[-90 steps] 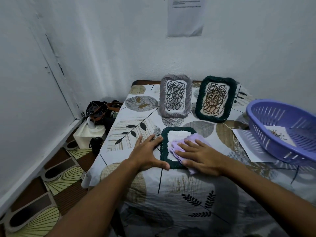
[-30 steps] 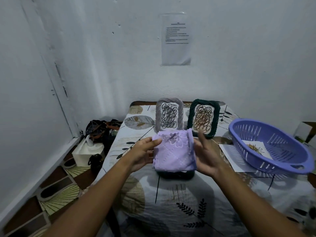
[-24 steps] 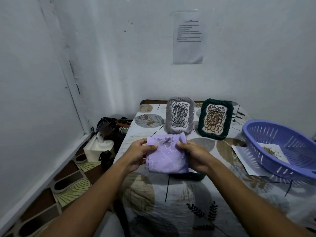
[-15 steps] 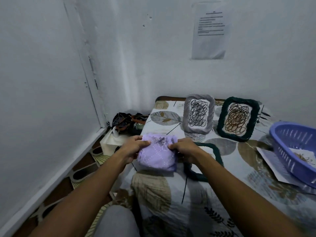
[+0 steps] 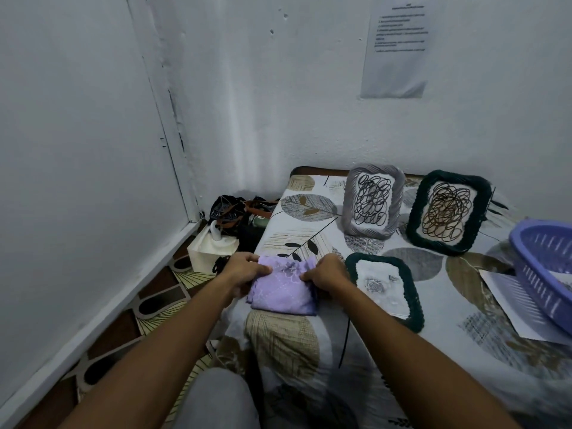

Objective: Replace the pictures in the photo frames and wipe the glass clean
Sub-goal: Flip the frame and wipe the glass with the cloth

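A folded lilac cloth (image 5: pixel 283 291) lies at the table's left edge. My left hand (image 5: pixel 243 269) pinches its upper left corner and my right hand (image 5: pixel 325 272) pinches its upper right corner. Just right of the cloth a dark green frame (image 5: pixel 413 292) lies flat, glass up, showing a pale rose picture. Two frames stand upright near the wall: a grey frame (image 5: pixel 373 204) with a black scribble picture and a second dark green frame (image 5: pixel 448 212) with a brown scribble picture.
A purple plastic basket (image 5: pixel 544 267) sits at the right on a loose paper sheet (image 5: pixel 510 300). The leaf-patterned tablecloth (image 5: pixel 297 351) covers the table. On the floor at the left stand a tissue box (image 5: pixel 210 250) and dark bags (image 5: pixel 230 212).
The wiping of the flat green frame ended; both hands lifted the cloth, folded it and brought it down at the table's left edge, uncovering the frame. The view swung left.
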Demonstrator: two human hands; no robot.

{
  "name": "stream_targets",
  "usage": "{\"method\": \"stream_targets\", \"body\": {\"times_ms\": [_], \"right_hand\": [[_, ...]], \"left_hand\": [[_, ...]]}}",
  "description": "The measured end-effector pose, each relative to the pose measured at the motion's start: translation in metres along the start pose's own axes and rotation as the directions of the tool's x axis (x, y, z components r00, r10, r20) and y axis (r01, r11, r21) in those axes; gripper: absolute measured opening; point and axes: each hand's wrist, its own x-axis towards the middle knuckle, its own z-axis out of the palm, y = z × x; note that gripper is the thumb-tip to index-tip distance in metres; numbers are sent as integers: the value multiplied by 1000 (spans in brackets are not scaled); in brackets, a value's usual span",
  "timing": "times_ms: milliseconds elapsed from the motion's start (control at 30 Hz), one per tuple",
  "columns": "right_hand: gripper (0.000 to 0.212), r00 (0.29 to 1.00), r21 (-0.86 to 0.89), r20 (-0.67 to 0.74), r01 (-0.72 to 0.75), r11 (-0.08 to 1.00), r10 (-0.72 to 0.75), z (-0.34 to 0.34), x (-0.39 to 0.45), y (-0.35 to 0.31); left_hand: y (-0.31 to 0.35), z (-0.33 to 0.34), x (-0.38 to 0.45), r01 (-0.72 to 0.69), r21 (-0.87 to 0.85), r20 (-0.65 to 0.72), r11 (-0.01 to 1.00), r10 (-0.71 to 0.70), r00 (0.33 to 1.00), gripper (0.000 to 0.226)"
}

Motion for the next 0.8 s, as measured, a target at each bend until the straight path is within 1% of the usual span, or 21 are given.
{"method": "stream_targets", "body": {"times_ms": [100,167,300,367,467,533,600,667,700,767,800], "right_hand": [[36,999,-96,-29,30,995,-33,2,-3,1],[38,997,-129,-42,59,990,-65,2,-6,3],[46,996,-118,-36,79,990,-84,-9,-8,12],[49,997,-31,-13,71,997,-71,-22,-10,15],[44,998,190,31,48,981,-55,-56,-18,20],[41,998,289,56,-5,957,-12,-84,-23,27],[40,998,363,32,-53,930,45,-112,-28,37],[38,996,422,-2,-75,904,84,-136,-34,51],[32,995,436,-18,-77,897,94,-145,-37,59],[17,993,426,-51,-78,901,110,-157,-45,73],[18,988,403,-80,-90,911,133,-160,-45,81]], "left_hand": [[2,-2,2,-42,122,-36,992,47,998,18],[4,-5,3,-46,167,-60,985,57,997,19],[13,-8,1,-40,232,-67,972,57,996,21],[22,-8,-2,-50,279,-76,959,74,994,23],[37,3,-5,-103,321,-91,941,139,986,25],[48,22,-11,-147,281,-42,948,165,985,23],[54,47,-16,-165,225,31,960,162,986,20],[55,77,-18,-166,180,116,970,147,982,18],[54,92,-18,-160,165,153,973,135,979,18],[51,122,-21,-134,159,198,978,102,975,18],[48,136,-21,-137,188,200,973,98,975,21]]}}
